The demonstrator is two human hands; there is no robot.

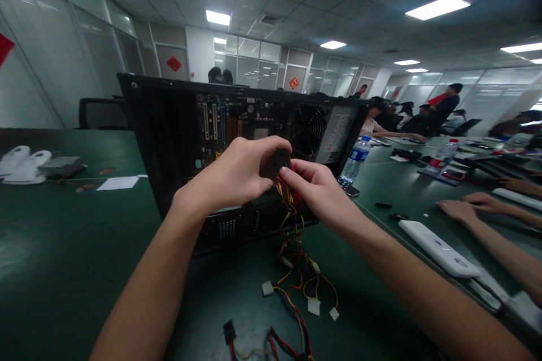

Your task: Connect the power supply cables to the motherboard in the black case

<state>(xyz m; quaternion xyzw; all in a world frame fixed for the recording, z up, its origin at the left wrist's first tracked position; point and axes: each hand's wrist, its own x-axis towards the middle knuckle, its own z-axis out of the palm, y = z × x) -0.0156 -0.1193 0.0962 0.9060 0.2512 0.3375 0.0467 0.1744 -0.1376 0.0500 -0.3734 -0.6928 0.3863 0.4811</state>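
An open black computer case (156, 135) stands on the green table, its circuit board (254, 113) and a power supply with a fan (308, 127) showing inside. In front of it, my left hand (243, 172) has its thumb and fingers curved round a dark part (273, 164) that is too shaded to name. My right hand (315, 180) pinches at the top of a bundle of red, yellow and black cables (290, 197), close beside my left fingers. The cables hang down and spread on the table, ending in white connectors (314, 307) and a black connector (229, 331).
Right of the case are a water bottle (357, 159), a white power strip (438, 248) and another person's hands (459, 208). On the left lie a grey box (62, 166), white objects (26, 166) and paper (118, 183). People sit and stand behind.
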